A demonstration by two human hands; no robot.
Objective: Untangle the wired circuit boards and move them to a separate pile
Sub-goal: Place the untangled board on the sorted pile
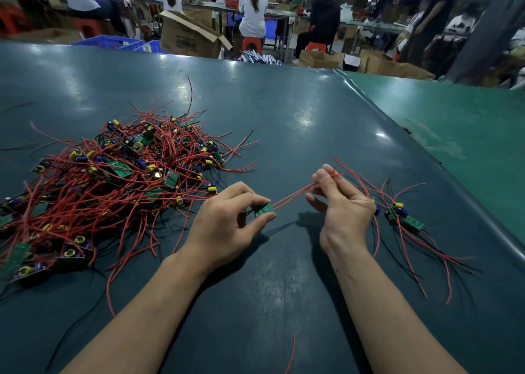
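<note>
Between the two heaps, a small circuit board [264, 210] is pinched by the left hand [224, 223], while its red wires [295, 193], stretched rightward and slightly far, are pinched by the right hand [341, 203]. Just right of that nearer hand lies the separate pile [403, 217]; the tangled heap [113, 174] lies left.

Your left hand [227, 220] covers most of the small green board [264, 210] it pinches, so only one edge shows beyond your fingertips, and its parts cannot be made out. Your right hand [341, 203] hides the near side of the small pile [403, 214] lying just beyond it. Far left of your left hand, the tangled heap [99, 180] runs off the picture's edge, its lower boards buried under red wires.
</note>
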